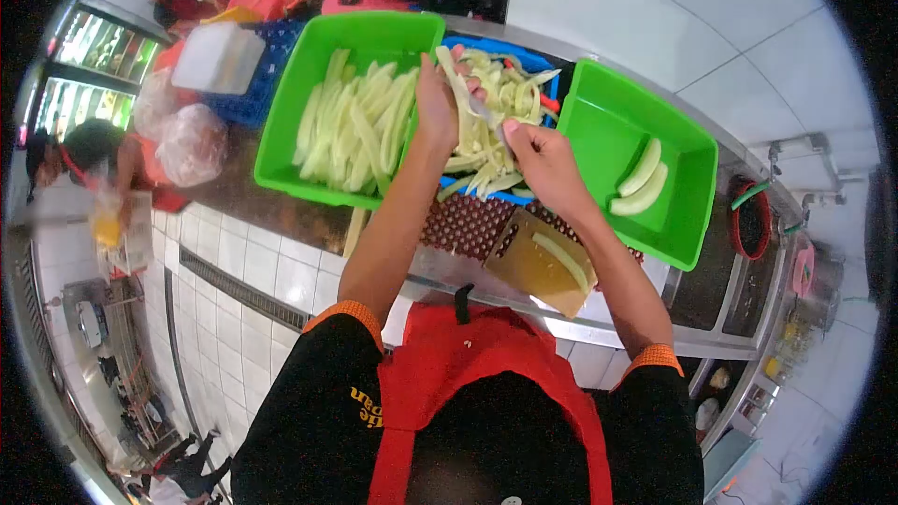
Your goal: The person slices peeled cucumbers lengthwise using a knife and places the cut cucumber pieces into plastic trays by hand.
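My left hand is closed around a pale green vegetable strip, above a blue tray heaped with peelings and scraps. In my right hand is a knife, its blade pointing at the strip. On the left, a green tub holds many long pale strips. The green tub on the right contains two peeled pieces. One more strip lies on a brown board near the counter's front edge.
A white container stands in a blue crate at the upper left, beside plastic bags. Other people are at the far left. A red bucket sits by the sink at right.
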{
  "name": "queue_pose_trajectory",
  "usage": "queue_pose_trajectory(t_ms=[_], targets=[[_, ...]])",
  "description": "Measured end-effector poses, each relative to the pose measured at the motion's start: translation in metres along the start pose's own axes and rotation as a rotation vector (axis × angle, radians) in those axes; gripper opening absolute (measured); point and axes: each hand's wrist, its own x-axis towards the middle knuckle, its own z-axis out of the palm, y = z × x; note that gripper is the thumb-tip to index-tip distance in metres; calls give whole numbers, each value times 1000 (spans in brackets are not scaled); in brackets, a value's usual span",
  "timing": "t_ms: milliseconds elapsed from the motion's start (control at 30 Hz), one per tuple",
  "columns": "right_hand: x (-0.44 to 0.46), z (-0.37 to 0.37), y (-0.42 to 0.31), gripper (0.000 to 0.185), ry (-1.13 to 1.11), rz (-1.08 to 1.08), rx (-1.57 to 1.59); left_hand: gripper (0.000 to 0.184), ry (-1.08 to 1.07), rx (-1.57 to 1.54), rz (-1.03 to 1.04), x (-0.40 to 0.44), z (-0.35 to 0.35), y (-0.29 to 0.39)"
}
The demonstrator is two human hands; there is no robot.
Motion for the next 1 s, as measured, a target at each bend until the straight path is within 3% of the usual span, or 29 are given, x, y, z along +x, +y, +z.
queue_pose_trajectory(t_ms=[100,167,200,267,400,467,600,700,800,833,900,933,1000], targets=[[16,-4,7,40,78,148,69,41,95,254,122,14,-3,7],[18,-12,-16,27,-137,554,505,43,93,227,147,17,-10,13],[17,-13,-17,27,-139,561,509,45,104,274,240,15,-10,15],[15,-13,-17,25,-199,640,933,45,98,245,341,11,-9,20],[11,15,-9,29,-67,615,1004,44,1,226,428,8,-7,21],[13,27,-16,32,-22,565,973,47,164,256,627,4,7,14],[19,37,-19,40,122,410,950,48,156,175,688,-9,20,12],[27,24,-19,41,160,314,909,56,154,307,699,-37,27,27],[33,-14,-22,40,36,94,721,79,-228,9,132,-79,18,62],[34,-29,-29,40,41,90,721,79,-233,10,129,-83,12,74],[36,-51,-36,36,-172,54,470,78,-391,355,-211,-92,7,88],[41,-55,-33,35,-242,16,401,73,-317,707,-259,-95,10,88],[46,-53,-39,34,-274,39,294,50,-315,1039,-332,-96,28,83]])
